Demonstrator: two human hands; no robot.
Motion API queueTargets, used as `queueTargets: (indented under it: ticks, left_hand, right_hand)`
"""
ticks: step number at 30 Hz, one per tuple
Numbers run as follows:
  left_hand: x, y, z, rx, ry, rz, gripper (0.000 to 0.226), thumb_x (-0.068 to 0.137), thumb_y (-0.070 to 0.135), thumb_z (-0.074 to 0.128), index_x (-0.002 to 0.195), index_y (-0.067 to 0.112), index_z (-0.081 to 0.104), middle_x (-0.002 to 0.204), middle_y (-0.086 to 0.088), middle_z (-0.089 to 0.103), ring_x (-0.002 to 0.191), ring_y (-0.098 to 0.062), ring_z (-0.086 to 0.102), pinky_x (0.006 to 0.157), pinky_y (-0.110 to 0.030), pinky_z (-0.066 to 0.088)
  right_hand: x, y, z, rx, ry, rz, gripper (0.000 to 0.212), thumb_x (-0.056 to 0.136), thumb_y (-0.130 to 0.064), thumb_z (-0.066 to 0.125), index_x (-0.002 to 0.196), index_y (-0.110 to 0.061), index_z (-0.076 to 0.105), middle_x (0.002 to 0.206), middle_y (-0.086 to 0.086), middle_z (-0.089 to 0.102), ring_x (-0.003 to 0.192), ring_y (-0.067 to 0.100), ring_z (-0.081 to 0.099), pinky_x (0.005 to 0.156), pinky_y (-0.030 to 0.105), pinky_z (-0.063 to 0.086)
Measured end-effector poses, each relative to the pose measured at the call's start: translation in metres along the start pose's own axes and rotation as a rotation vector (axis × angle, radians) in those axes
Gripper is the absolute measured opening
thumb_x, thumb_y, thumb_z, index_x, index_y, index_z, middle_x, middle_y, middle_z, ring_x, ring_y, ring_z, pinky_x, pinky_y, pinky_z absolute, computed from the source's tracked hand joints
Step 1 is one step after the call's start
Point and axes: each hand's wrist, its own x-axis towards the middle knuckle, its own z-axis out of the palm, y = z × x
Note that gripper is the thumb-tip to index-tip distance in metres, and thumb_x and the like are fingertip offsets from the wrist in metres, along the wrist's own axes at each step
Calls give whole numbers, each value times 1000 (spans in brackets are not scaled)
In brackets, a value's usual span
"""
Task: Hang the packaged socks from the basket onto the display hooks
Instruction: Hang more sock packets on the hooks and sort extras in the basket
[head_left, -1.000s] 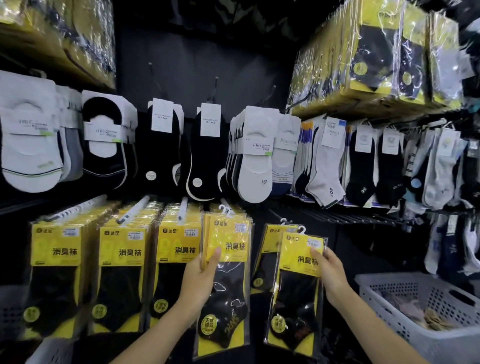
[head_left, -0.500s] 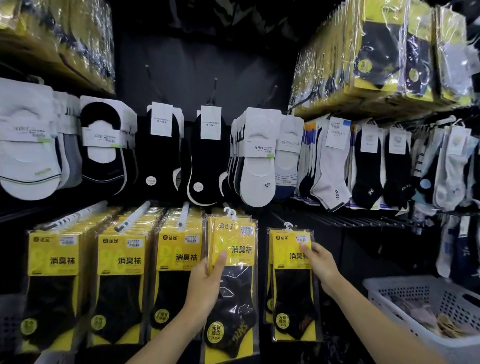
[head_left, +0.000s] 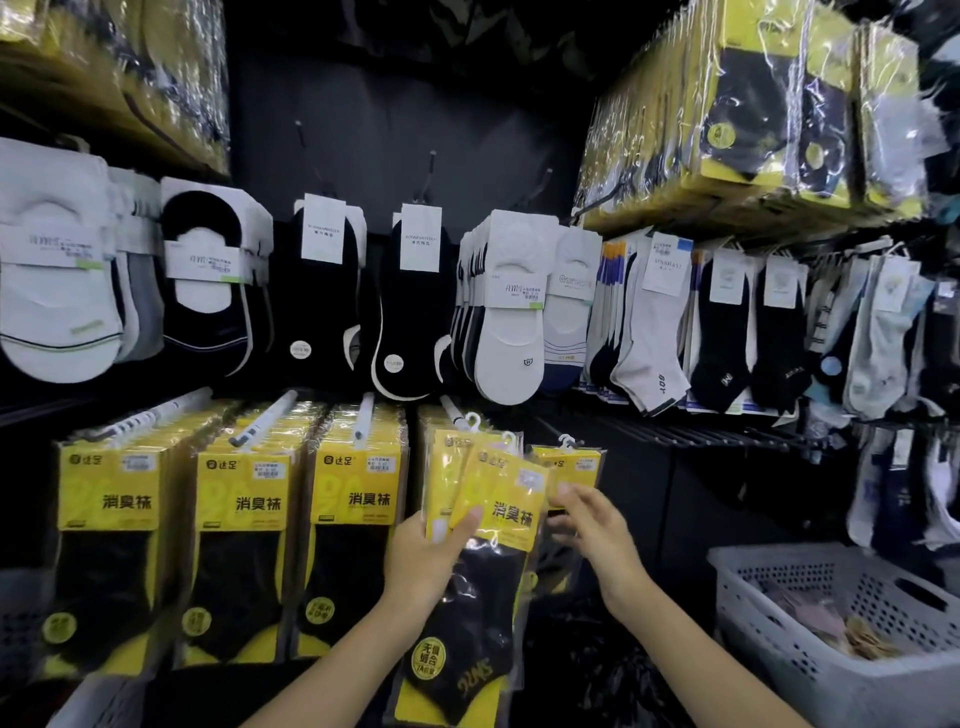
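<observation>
Now that the right-hand yellow sock pack (head_left: 582, 460) has been let go, it appears to hang by its white hanger at the end of the lower row. The right hand (head_left: 592, 525) has been drawn back from it, fingers loosely spread and empty. Another sock pack (head_left: 506, 512) is pinched by the left hand (head_left: 428, 551), thumb across its yellow card, and has been tilted rightward below the display hook (head_left: 451, 408). One hanging is judged complete; this pack comes next, with the white basket (head_left: 779, 649) near.
</observation>
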Motion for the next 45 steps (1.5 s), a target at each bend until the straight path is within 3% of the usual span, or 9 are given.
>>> queueTargets:
  ticks: [6,12,15,21,25,28,37,41,45]
  left_hand:
    - [-3,-1,8,21,-88,-83,77,65,57,73,121,6,60,111,-6,68,105,-21,63,96,-41,49]
    - [0,10,-8,26,-54,-32,33,84,51,53,64,25,57,38,10,38,36,0,34,39,-12,28]
    - [5,12,-16,53,-4,13,42,84,51,53,64,14,57,39,-4,39,41,1,34,42,-19,42]
    - [10,8,-15,48,4,47,34,90,43,53,59,28,51,38,10,33,40,-4,31,41,-11,26]
    - [6,6,-14,11,-16,53,29,91,47,50,80,25,66,65,-1,63,61,-22,59,58,-32,46]
    - [1,1,-11,-22,-51,22,28,95,42,47,98,25,68,87,-7,73,84,-29,69,70,-36,52]
    - [-28,15,2,-196,-114,-31,35,72,46,67,102,29,65,91,20,73,80,6,67,54,-11,50]
    - [-30,17,-15,-232,-76,16,27,72,33,73,96,23,68,89,11,75,82,-5,71,58,-11,51]
    - [-32,17,-22,-198,-84,61,15,76,21,75,87,28,67,82,15,74,76,1,70,55,-7,49]
  right_hand:
    - [-14,-7,-2,24,-92,74,30,88,-30,65,105,-5,64,97,8,75,89,23,71,85,40,56]
    - [3,-2,-39,103,159,136,13,94,-17,57,99,-9,66,95,11,72,80,22,69,66,33,55]
    - [20,-2,-53,74,235,104,11,95,-14,56,97,-9,65,99,14,69,89,28,66,83,44,54]
    - [42,-3,-54,42,256,36,13,95,-15,56,104,-9,64,89,5,69,80,19,66,71,32,54]
    - [28,-6,-54,85,312,6,8,94,-18,57,98,-17,63,91,4,69,80,16,67,67,28,52]
    - [0,-13,-46,80,226,-35,14,92,-21,59,102,-15,65,87,1,74,78,14,71,65,24,53]
    - [-61,-26,-2,113,-131,-15,30,89,-28,59,103,-3,56,98,15,73,71,17,71,51,18,52]
    - [-61,-42,1,-1,-182,-72,38,78,-40,66,107,-16,61,105,4,73,94,21,70,80,36,55]
    - [-52,-68,6,-110,-233,-198,25,77,-36,70,99,-24,69,90,-5,74,83,5,69,73,15,52]
